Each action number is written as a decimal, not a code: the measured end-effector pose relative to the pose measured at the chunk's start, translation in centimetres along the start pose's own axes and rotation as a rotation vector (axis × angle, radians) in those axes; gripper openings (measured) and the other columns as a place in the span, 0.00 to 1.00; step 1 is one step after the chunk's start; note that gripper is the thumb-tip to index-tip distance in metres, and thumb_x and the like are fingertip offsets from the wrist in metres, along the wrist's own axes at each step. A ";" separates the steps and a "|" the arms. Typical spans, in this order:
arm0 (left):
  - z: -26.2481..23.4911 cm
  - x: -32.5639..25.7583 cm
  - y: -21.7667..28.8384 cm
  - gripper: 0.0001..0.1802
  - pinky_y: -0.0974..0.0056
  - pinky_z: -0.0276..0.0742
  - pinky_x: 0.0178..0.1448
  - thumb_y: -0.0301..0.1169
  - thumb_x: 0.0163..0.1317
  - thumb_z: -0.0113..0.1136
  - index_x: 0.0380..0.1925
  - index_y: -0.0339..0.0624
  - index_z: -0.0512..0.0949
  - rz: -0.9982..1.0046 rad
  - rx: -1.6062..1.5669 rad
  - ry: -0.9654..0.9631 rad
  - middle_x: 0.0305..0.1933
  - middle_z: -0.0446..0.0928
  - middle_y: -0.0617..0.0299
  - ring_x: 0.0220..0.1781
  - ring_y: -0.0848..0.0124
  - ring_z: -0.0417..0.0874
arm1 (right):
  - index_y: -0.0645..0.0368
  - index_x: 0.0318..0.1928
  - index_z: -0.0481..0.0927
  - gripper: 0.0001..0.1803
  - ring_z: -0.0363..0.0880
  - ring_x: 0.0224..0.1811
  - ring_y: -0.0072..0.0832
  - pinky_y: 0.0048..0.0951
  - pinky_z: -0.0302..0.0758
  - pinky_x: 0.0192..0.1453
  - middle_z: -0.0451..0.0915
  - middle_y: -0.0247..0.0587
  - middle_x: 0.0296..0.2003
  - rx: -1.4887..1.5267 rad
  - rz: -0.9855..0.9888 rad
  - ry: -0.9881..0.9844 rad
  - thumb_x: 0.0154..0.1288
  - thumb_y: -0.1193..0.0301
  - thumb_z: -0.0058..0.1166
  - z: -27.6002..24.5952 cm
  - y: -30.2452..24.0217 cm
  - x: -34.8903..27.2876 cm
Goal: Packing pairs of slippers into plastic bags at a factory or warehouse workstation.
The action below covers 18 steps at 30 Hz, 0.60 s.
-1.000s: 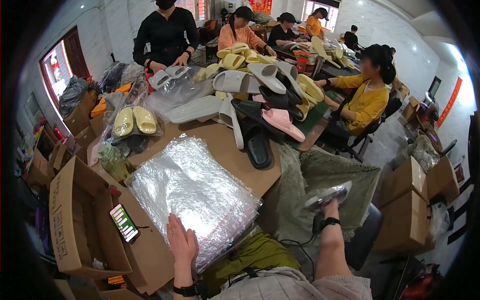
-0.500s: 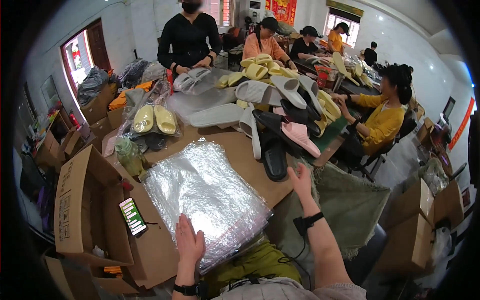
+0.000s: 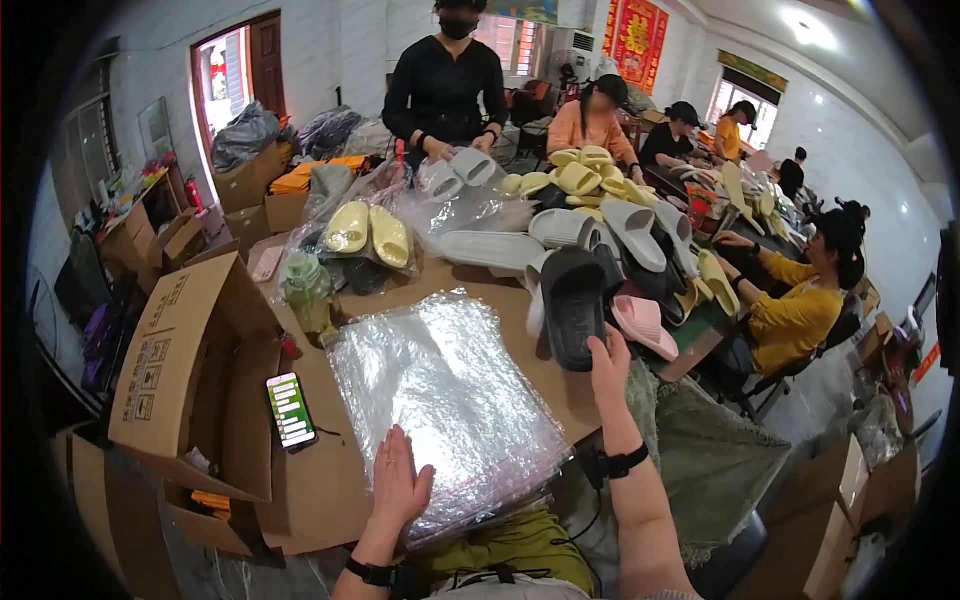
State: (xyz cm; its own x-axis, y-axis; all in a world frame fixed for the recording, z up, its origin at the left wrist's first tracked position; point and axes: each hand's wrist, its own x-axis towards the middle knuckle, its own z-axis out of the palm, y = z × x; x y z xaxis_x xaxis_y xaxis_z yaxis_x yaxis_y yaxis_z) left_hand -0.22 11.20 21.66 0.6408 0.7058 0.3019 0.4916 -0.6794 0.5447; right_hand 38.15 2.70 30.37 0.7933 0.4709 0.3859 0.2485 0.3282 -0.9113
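Slipper (image 3: pixel 572 306), black, flat, right hand (image 3: pixel 610 368) touching

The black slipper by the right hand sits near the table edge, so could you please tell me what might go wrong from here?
1. The right hand touches the black slipper beside a crowded heap; pulling it could drag the pink slipper off the table edge.
2. The left hand rests on the stack of clear plastic bags, which overhangs the near edge; the slick bags might slide off.
3. The phone lies close to the open cardboard box and could get knocked in.
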 end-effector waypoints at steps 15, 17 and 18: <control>0.1 0.4 -0.5 0.44 0.46 0.46 0.82 0.44 0.69 0.56 0.72 0.22 0.52 0.028 0.084 -0.023 0.77 0.55 0.33 0.79 0.41 0.55 | 0.71 0.67 0.70 0.27 0.77 0.58 0.25 0.27 0.71 0.64 0.80 0.40 0.56 0.204 0.478 -0.537 0.69 0.76 0.54 5.7 -5.7 -13.1; 0.2 0.2 -0.5 0.44 0.46 0.46 0.82 0.45 0.69 0.55 0.72 0.22 0.52 0.025 0.084 -0.021 0.77 0.55 0.33 0.79 0.41 0.55 | 0.71 0.67 0.69 0.27 0.77 0.58 0.26 0.28 0.70 0.65 0.79 0.41 0.57 0.254 0.483 -0.572 0.69 0.77 0.53 6.5 -5.8 -13.8; 0.2 0.1 -0.5 0.44 0.46 0.46 0.82 0.45 0.69 0.55 0.72 0.22 0.53 0.027 0.078 -0.021 0.77 0.55 0.34 0.79 0.41 0.56 | 0.71 0.67 0.69 0.27 0.77 0.58 0.26 0.28 0.70 0.65 0.79 0.41 0.57 0.259 0.486 -0.582 0.69 0.77 0.53 6.7 -6.1 -13.9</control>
State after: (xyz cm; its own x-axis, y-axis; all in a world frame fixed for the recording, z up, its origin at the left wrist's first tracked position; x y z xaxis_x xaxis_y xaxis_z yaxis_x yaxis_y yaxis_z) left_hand -0.30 11.60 21.25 0.6664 0.6831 0.2989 0.5180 -0.7124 0.4734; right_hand 21.83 -0.34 31.56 0.3444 0.9383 0.0322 -0.2441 0.1226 -0.9620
